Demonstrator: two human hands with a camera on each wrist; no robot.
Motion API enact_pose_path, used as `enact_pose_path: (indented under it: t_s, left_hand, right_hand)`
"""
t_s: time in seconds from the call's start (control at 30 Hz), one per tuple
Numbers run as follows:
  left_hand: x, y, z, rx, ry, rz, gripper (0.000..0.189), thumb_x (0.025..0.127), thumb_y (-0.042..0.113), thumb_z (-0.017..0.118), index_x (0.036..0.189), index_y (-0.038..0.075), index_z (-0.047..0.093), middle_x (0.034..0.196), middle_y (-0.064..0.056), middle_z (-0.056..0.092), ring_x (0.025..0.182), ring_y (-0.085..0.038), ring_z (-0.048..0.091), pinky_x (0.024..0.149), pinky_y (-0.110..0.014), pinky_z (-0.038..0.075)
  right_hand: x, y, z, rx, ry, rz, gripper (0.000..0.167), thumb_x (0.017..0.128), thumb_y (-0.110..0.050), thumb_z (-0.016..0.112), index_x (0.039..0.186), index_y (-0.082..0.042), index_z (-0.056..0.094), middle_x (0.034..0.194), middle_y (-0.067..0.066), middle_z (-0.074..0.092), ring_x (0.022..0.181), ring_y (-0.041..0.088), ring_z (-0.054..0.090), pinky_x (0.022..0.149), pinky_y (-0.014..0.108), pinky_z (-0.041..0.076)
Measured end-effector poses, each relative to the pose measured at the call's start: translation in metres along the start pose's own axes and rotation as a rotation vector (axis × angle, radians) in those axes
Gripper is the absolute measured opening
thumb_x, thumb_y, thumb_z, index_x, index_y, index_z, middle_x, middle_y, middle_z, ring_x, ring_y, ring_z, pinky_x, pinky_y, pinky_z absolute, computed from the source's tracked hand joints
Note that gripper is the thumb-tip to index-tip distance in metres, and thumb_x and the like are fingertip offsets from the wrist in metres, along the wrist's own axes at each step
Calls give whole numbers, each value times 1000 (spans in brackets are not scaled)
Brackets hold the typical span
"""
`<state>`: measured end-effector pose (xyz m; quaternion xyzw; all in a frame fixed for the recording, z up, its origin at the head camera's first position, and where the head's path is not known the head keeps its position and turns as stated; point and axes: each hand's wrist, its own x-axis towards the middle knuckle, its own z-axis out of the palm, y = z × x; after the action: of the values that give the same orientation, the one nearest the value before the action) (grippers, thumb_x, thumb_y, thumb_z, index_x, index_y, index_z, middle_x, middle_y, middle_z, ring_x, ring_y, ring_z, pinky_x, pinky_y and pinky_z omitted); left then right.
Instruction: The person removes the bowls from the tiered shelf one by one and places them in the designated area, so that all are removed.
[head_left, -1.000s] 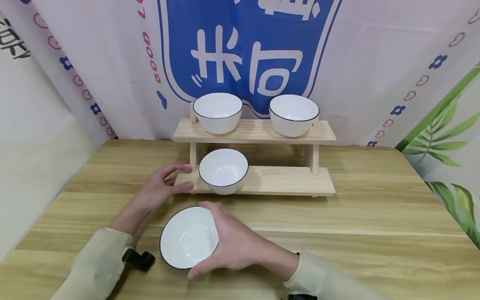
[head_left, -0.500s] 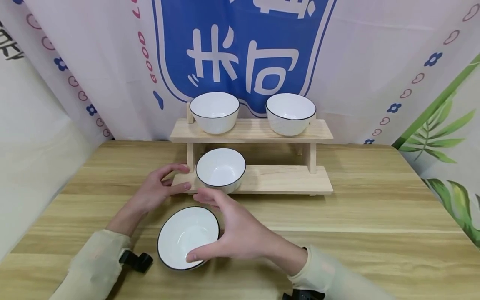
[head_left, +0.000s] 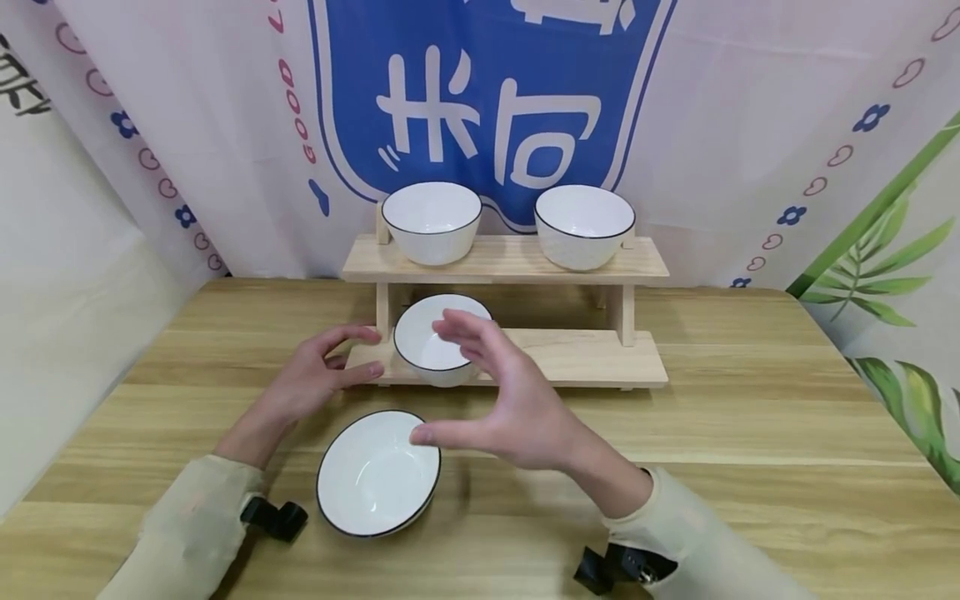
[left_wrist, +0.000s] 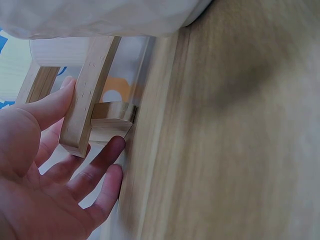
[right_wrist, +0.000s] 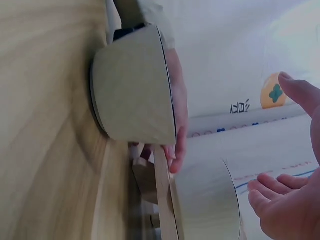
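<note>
My left hand (head_left: 318, 375) holds the left end of the lower shelf of a two-tier wooden rack (head_left: 592, 358). In the left wrist view its thumb lies against the shelf board (left_wrist: 92, 95), with the fingers curving round the end. My right hand (head_left: 517, 408) is spread and holds nothing, raised between a white dark-rimmed bowl (head_left: 378, 475) on the table and a matching bowl (head_left: 420, 333) on the lower shelf. It overlaps both bowls in the head view. From the right wrist, the right hand (right_wrist: 295, 205) appears apart from the table bowl (right_wrist: 132, 90).
Two more white bowls, one at left (head_left: 431, 242) and one at right (head_left: 583, 246), stand on the upper shelf. A printed curtain (head_left: 735, 150) hangs right behind the rack. Bare wooden tabletop (head_left: 750, 467) stretches to the right.
The right hand has let go of the front bowl and moved up and to the right, away from it. That bowl stays on the table. The left hand has kept its place.
</note>
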<state>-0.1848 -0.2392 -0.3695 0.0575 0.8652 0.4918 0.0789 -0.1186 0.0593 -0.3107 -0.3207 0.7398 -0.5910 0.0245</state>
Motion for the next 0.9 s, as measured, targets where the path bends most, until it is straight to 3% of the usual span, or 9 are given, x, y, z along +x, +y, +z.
enact_pose_path:
  t_s: [0.43,0.67,0.9]
  left_hand:
    - [-1,0,2,-16,-1,-13,57,98,32,82,145,9,60,167,-11,48,161,-34,31,130,-62,31]
    - [0,1,3,-15,1,-3,56,97,32,82,143,9,61,166,-11,48,161,-34,32,130,-62,32]
    - [-1,2,1,-12,4,-8,56,98,32,81,144,9,60,167,-11,47,161,-34,31,130,-63,31]
  right_hand:
    - [11,15,-20,-67,149,67,107,75,-13,98,163,-9,35,163,5,49,156,24,43,133,42,33]
    - [16,25,-24,-66,192,106,107,77,-14,97,163,-6,34,162,6,48,156,26,43,133,41,33]
    - [20,33,-21,-64,193,184,111,78,-19,98,166,-11,31,165,4,45,157,25,39,134,40,31]
